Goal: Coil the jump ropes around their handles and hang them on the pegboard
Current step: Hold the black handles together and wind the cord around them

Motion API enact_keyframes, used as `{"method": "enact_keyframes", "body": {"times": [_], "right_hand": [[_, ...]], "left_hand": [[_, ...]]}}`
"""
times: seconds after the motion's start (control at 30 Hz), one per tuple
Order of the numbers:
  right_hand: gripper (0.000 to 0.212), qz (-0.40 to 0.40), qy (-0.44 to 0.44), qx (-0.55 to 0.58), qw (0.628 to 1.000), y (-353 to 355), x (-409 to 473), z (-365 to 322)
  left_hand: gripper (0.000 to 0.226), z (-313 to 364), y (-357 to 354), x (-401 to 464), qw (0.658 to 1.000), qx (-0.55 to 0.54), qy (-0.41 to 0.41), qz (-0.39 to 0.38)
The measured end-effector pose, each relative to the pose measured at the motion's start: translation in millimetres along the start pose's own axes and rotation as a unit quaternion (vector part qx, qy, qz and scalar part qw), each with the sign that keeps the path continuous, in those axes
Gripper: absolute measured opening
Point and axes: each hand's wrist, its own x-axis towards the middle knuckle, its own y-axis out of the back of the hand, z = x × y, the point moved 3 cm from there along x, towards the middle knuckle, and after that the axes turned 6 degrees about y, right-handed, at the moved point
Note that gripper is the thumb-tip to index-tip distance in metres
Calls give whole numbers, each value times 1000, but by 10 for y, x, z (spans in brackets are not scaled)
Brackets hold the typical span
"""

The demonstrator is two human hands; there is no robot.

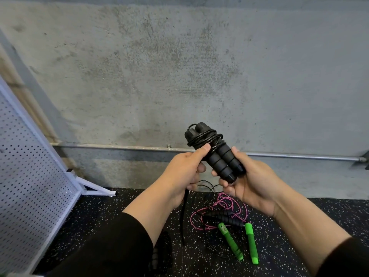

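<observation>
Both hands grip black handles, coiled rope above.

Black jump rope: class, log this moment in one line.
black jump rope: partly coiled | left hand: pinches cord | right hand: grips handles | pegboard: nothing hung

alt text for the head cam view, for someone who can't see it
Two hands hold a pair of black jump rope handles partly wrapped in black cord, in front of a concrete wall. More ropes with green handles and pink cord lie on the speckled floor; a white pegboard leans at left.
</observation>
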Motion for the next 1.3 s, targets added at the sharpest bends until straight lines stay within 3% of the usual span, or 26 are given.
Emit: {"method": "enact_keyframes", "body": {"times": [0.17, 0.27, 0.43, 0.6, 0.63, 0.7, 0.8, 0.87, 1.07, 1.3], "right_hand": [[39, 75, 99, -54, 991, 50, 50, -67], [22, 134, 147, -167, 966, 92, 21, -106], [44, 128, 185, -376, 899, 60, 19, -97], [63, 111, 234, -503, 824, -68, 39, -23], [62, 110, 236, -499, 827, -52, 43, -25], [52, 114, 217, -433, 868, -14, 35, -55], [48, 95, 127, -175, 972, 13, 11, -45], [52, 47, 51, -52, 996, 0, -6, -16], [54, 6, -2, 24, 1000, 1, 1, 15], [25, 85, 160, -100, 978, 91, 66, -148]], "left_hand": [[48, 25, 49, -5, 999, 35, -12, 25], [52, 22, 44, -16, 999, 30, 0, 22], [60, -34, -9, -9, 999, 15, 26, 29], [40, -54, -27, 14, 999, -29, 26, 31], [38, -41, -24, 14, 999, -32, 22, 29], [36, -17, -29, 8, 999, -33, 9, 15], [35, 12, -66, -23, 999, -29, -11, -21], [35, 26, -80, -41, 999, -12, -27, -31], [38, 39, -39, -44, 999, 16, -34, -23], [51, 34, 9, -39, 999, 34, 4, 3]]}}
